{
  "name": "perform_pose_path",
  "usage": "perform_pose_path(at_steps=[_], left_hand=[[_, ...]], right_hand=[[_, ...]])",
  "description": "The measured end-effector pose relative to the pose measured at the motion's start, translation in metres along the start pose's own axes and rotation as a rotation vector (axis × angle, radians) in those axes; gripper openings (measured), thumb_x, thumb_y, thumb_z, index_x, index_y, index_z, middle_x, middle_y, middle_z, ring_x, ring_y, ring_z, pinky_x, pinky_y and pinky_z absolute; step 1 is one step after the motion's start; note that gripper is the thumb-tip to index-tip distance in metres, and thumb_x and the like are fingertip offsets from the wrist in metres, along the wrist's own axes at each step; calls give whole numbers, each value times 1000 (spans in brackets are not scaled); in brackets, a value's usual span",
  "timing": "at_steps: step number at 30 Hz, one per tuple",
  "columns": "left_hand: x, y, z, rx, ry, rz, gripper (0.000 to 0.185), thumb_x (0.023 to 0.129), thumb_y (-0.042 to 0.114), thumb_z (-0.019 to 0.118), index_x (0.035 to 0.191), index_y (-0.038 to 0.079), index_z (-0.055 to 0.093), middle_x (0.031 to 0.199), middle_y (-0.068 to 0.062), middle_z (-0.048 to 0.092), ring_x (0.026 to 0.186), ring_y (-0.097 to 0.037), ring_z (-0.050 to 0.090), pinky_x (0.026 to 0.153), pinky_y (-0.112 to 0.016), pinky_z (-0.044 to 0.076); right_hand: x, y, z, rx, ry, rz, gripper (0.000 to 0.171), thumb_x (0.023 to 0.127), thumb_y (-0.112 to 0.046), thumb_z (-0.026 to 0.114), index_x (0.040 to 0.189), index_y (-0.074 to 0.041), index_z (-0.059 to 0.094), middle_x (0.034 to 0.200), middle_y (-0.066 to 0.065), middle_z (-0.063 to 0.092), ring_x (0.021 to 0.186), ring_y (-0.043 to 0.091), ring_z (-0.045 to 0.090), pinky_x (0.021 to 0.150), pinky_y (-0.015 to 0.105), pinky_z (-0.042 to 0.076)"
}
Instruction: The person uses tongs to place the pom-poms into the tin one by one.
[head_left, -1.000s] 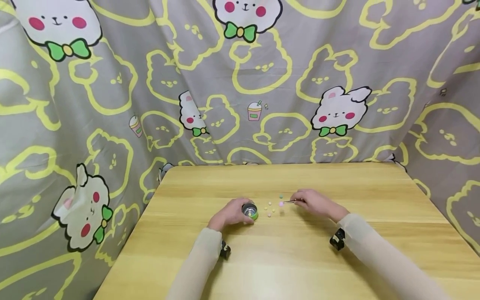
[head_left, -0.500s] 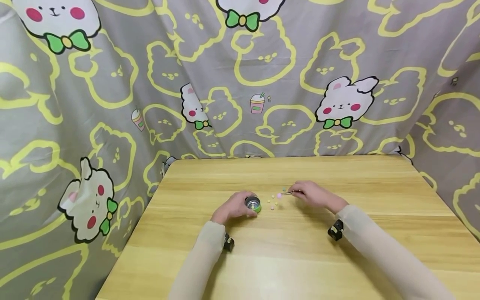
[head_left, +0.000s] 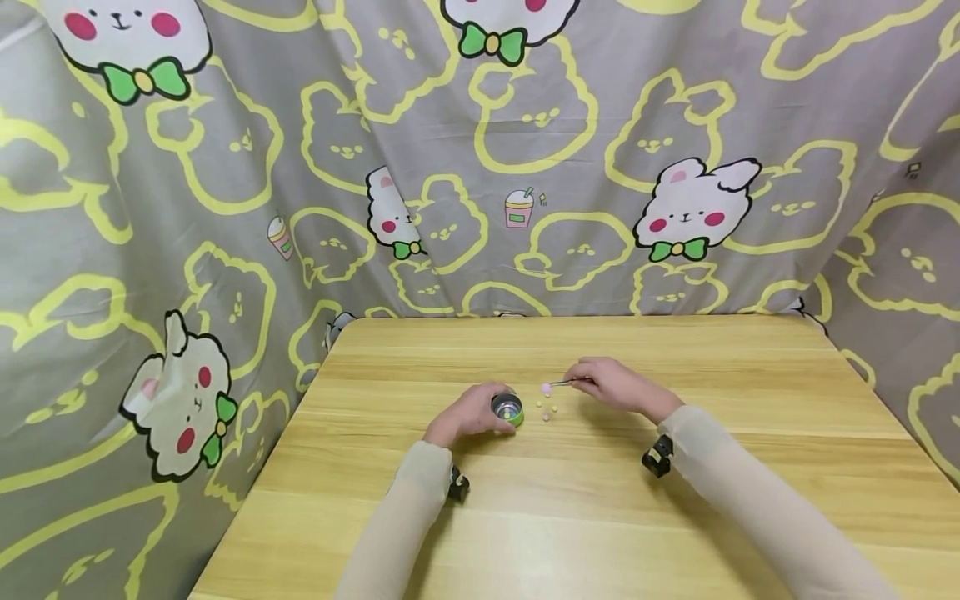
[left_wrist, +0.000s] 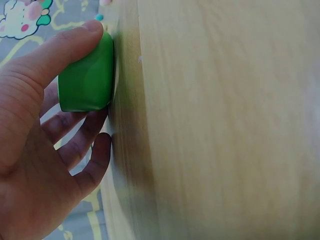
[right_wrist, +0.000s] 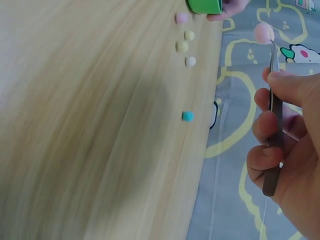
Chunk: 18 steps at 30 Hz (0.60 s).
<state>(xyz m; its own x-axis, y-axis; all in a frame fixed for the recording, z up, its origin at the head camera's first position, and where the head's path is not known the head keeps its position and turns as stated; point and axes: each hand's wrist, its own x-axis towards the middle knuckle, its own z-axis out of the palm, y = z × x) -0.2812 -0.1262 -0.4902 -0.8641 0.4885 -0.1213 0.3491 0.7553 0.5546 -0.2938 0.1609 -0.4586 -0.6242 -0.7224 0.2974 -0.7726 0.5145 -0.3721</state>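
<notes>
Fingers of the right hand (head_left: 611, 385) pinch metal tweezers (head_left: 564, 382), tips clamping a pink pom-pom (head_left: 546, 388); left hand (head_left: 468, 412) fingers curl around the small green cup (head_left: 507, 409) standing on the wooden table (head_left: 675, 517). Head view: versus a second ago the pink ball is off the table and nearer the cup, loose balls (head_left: 551, 409) left between the hands, so a pick is done and transfer is underway. Left wrist view: thumb and fingers wrap the cup (left_wrist: 86, 80), held against the tabletop, no shift visible. Right wrist view: tweezers (right_wrist: 272, 120) gripped by curled fingers (right_wrist: 265, 127), pink ball (right_wrist: 263, 32) at the tip in the air, a teal ball (right_wrist: 188, 116) and pale ones (right_wrist: 183, 46) remain on the wood.
</notes>
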Motion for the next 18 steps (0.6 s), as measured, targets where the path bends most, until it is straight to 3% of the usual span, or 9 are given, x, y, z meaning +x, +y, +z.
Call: perform_pose_path(at_steps=[18], left_hand=[[0, 0, 1, -22, -10, -9, 61, 69, 29, 85, 122, 14, 58, 110, 3, 61, 102, -14, 55, 92, -31, 42]], right_hand=[[12, -9, 0, 3, -9, -34, 14, 93, -6, 58, 103, -8, 68, 91, -1, 61, 75, 9, 54, 66, 31, 46]])
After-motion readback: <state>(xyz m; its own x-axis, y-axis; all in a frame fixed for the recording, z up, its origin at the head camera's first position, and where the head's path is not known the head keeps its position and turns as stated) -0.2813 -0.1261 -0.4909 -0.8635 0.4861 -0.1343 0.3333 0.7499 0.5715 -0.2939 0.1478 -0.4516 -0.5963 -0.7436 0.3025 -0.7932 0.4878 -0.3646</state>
